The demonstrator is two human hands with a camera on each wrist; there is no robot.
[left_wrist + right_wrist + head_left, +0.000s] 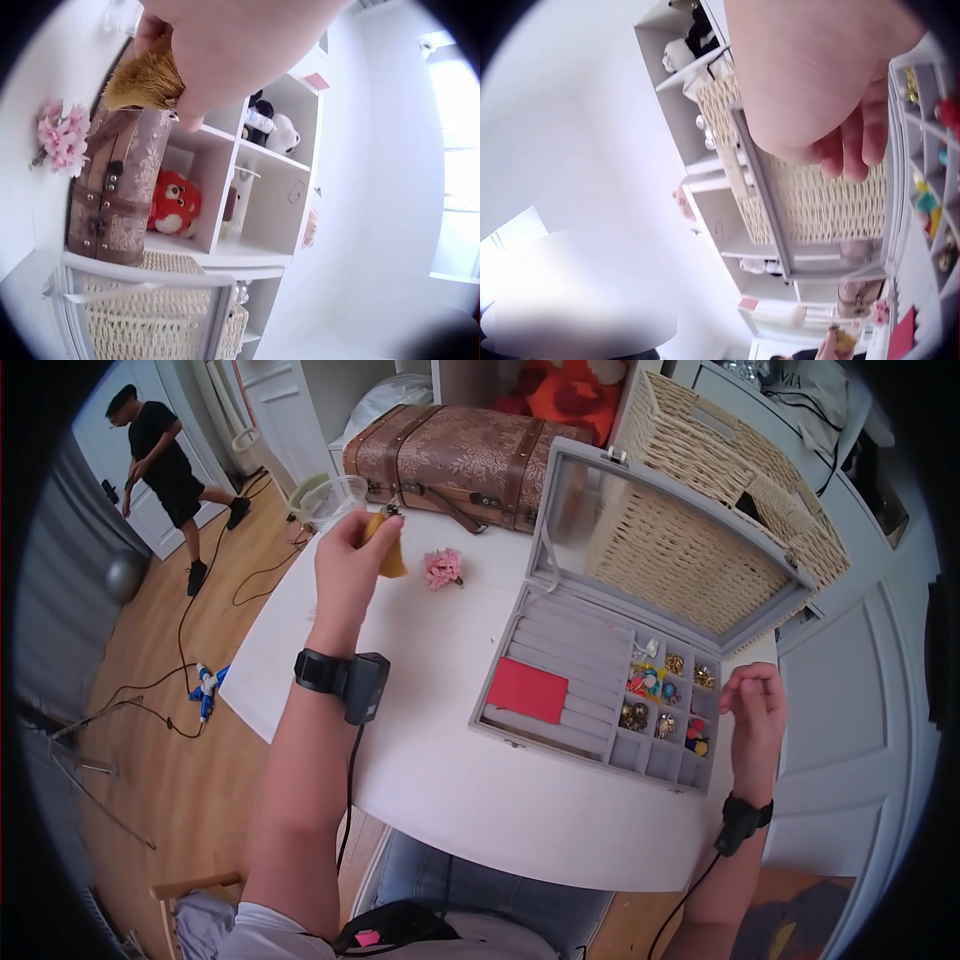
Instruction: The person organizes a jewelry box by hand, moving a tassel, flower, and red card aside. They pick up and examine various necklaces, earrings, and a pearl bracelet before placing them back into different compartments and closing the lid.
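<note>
My left hand (pixel 345 565) pinches a mustard-yellow fringed piece (pixel 393 557) with a dark top, above the table's back left; in the left wrist view its bristly fringe (pixel 146 79) hangs below the hand (pixel 232 52). A pink flower cluster (pixel 443 568) lies just right of it. My right hand (pixel 757 710), fingers loosely bent with nothing visible in them, hovers by the right edge of the grey jewelry box (pixel 490 736). The box's clear lid stands up; a red card (pixel 528 691) lies over its ring rows, and small compartments hold earrings and colourful trinkets (pixel 648 682).
Behind the box are a woven basket (pixel 800 510) and a brown patterned suitcase (pixel 470 455). A clear plastic cup (pixel 335 498) stands at the back left of the white table (pixel 440 800). A person (pixel 160 460) in dark clothes stands on the floor at the left, near cables.
</note>
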